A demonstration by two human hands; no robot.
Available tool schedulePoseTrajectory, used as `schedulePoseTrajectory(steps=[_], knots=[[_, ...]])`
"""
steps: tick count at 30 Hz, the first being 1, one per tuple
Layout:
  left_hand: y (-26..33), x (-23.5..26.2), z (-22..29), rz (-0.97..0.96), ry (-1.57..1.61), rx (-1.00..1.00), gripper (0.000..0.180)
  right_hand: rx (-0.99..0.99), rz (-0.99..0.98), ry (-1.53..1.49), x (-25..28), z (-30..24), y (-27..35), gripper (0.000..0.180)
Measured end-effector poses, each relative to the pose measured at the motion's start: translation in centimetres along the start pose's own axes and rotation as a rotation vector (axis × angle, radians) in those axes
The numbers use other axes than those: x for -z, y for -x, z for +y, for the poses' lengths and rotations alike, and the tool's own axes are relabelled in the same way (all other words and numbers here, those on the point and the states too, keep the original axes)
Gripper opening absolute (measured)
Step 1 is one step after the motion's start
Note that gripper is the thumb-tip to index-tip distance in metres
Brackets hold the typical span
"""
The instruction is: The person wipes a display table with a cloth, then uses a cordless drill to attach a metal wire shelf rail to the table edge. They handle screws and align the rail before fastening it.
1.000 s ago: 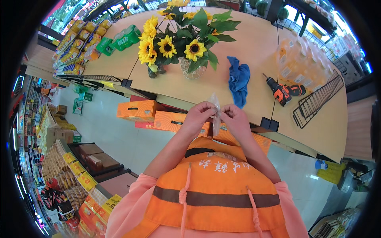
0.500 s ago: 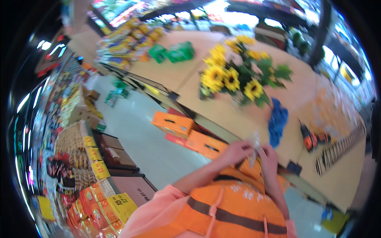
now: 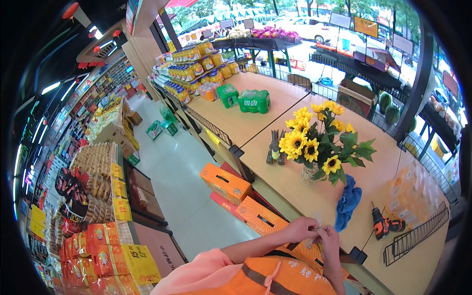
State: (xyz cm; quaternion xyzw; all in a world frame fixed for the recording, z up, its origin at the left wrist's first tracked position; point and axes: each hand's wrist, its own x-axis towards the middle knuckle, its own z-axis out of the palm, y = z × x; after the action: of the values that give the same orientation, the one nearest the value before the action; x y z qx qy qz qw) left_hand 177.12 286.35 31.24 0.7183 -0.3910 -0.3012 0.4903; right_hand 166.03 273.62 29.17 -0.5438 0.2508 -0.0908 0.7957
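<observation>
Both hands meet low in the view, in front of the table edge. My left hand [image 3: 302,229] pinches a small piece of clear plastic [image 3: 317,217], with its fingertips against those of my right hand. My right hand [image 3: 328,239] is also closed on the plastic, its fingers bent. Much of the plastic is hidden by the fingers, so its exact kind does not show. Nearest on the table lies a crumpled blue cloth [image 3: 348,202]. Behind it stands a white wire vase [image 3: 309,175] of yellow sunflowers [image 3: 310,147].
An orange-black cordless drill [image 3: 382,224], a black wire rack [image 3: 415,235] and a plastic-wrapped pack [image 3: 412,194] are on the table's right. Green drink packs [image 3: 254,102] stand farther back. Orange cartons [image 3: 226,184] sit below the table edge. Left are shelves with red-orange packets [image 3: 104,246].
The whole view has shifted, so the table and my hands appear lower and more of the background shows. My hands stay together on the clear plastic, and less of it shows now.
</observation>
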Motion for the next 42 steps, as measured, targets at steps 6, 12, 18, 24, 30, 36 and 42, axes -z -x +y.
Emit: schedulePoseTrajectory(steps=[6, 12, 18, 24, 30, 36, 42], knots=[[-0.1, -0.5, -1.5, -0.08, 0.253, 0.008, 0.013, 0.067, -0.01, 0.042, 0.5, -0.1, 0.1, 0.009], [-0.5, -1.2, -2.8, 0.001, 0.795, 0.202, 0.013, 0.174, 0.07, 0.197, 0.9, 0.3, 0.4, 0.014], [0.2, 1.6, -1.4, 0.434, -0.025, -0.017, 0.011, 0.507, 0.458, 0.911, 2.3, -1.9, 1.6, 0.012], [0.4, 1.1, 1.2, 0.327, 0.029, -0.143, 0.013, 0.994, 0.296, 1.0, -0.4, -5.2, 2.9, 0.009], [1.4, 0.0, 2.9, 0.217, 0.149, -0.207, 0.013, 0.51, -0.121, 0.867, -1.8, -4.0, 2.3, 0.019], [2.3, -2.2, 3.9, 0.123, -0.242, -0.266, 0.016, 0.159, -0.501, 0.965, 0.9, 0.4, -1.1, 0.029], [4.4, -5.6, 4.3, -0.106, -0.235, -0.441, 0.012, 0.49, -0.157, 1.189, 0.4, 2.0, -1.3, 0.038]])
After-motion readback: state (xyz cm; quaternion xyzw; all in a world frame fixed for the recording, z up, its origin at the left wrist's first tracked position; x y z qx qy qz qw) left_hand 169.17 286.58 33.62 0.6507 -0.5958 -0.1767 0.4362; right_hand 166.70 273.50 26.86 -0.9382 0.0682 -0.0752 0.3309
